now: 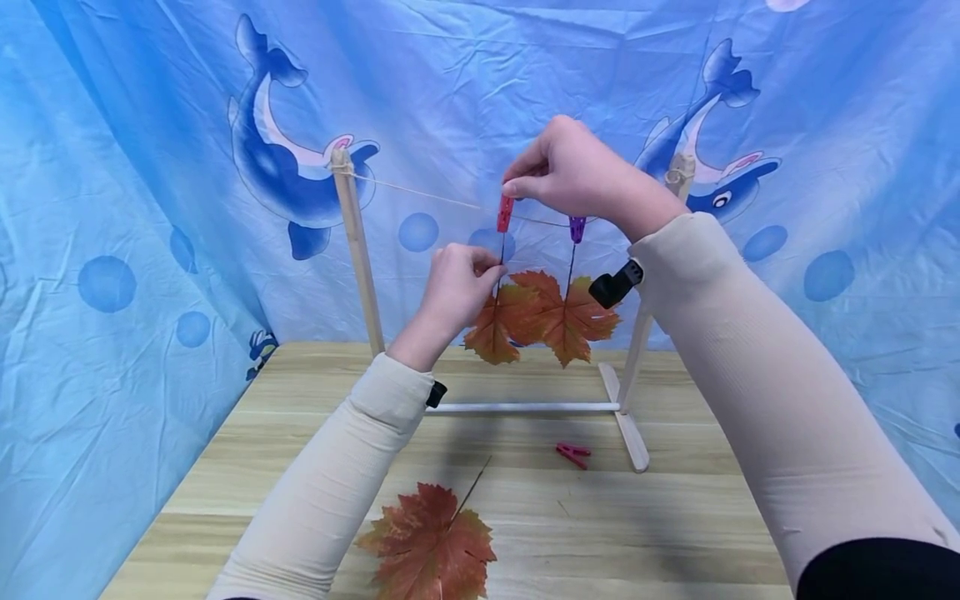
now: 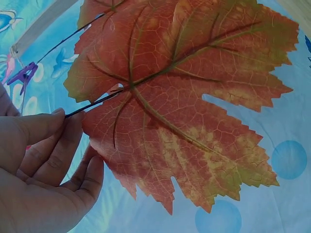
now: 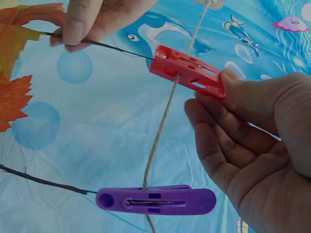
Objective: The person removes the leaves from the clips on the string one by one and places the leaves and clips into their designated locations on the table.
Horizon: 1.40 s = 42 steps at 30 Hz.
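My right hand (image 1: 581, 175) pinches the handle end of a red clothespin (image 3: 187, 72), which sits across the twine (image 3: 160, 133). A stem tip reaches the clothespin's nose. Below, my left hand (image 1: 461, 283) holds that dark stem (image 3: 104, 45) between thumb and fingers. From it hangs an orange-red maple leaf (image 2: 194, 131). Beside it, a purple clothespin (image 3: 155, 200) on the twine carries a second maple leaf (image 1: 573, 325) by its stem; the two leaves overlap in the head view.
The twine runs between two wooden posts (image 1: 358, 250), joined low down by a white rod (image 1: 525, 407). On the wooden table (image 1: 285, 450) lie a loose maple leaf (image 1: 435, 542) and a pinkish-red clothespin (image 1: 573, 453). A blue dolphin-print cloth (image 1: 450, 100) hangs behind.
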Tool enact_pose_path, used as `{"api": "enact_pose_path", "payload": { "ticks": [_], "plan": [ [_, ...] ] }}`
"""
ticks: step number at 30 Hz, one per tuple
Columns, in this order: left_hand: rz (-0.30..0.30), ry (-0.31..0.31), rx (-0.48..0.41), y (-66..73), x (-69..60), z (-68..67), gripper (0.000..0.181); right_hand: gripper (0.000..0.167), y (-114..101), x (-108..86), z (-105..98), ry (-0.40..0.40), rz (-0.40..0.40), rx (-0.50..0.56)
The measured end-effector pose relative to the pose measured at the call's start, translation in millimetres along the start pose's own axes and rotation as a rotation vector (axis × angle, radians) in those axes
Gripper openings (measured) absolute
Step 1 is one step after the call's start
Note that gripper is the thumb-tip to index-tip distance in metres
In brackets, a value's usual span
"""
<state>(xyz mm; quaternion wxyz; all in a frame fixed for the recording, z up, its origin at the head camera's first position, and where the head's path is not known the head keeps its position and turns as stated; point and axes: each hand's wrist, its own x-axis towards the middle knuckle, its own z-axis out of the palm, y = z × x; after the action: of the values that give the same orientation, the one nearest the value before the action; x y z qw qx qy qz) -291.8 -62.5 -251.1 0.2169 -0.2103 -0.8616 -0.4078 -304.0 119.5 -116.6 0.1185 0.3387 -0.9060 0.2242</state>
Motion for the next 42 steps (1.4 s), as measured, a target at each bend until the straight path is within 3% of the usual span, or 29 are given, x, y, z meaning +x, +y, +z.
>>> {"api": "enact_pose_path", "payload": {
  "ticks": [7,16,20,26,33,42],
  "plan": [
    [-0.005,-0.013,0.017,-0.8,-1.1,0.6,0.013,0.022,-3,-3.2,-7,0.067,-0.001,-0.031],
    [-0.046,-0.067,0.018,-5.4,-7.1,2.0,0.014,0.024,-4,-6.9,-10,0.091,0.015,-0.010],
    [-0.026,-0.070,0.019,-7.9,-10.8,2.0,0.012,0.025,-5,-8.7,-13,0.116,0.035,-0.011],
    [0.002,-0.083,0.030,-10.4,-18.1,-0.2,0.016,0.028,-7,-12.3,-17,0.152,0.068,-0.005],
    [-0.015,-0.113,0.035,-13.3,-28.4,-4.9,0.012,0.029,-9,-19.8,-21,0.178,0.099,0.009],
    [-0.034,-0.180,0.075,-12.1,-42.1,-13.1,0.012,0.029,-12,-35.5,-23,0.191,0.080,0.001]
  ]
}}
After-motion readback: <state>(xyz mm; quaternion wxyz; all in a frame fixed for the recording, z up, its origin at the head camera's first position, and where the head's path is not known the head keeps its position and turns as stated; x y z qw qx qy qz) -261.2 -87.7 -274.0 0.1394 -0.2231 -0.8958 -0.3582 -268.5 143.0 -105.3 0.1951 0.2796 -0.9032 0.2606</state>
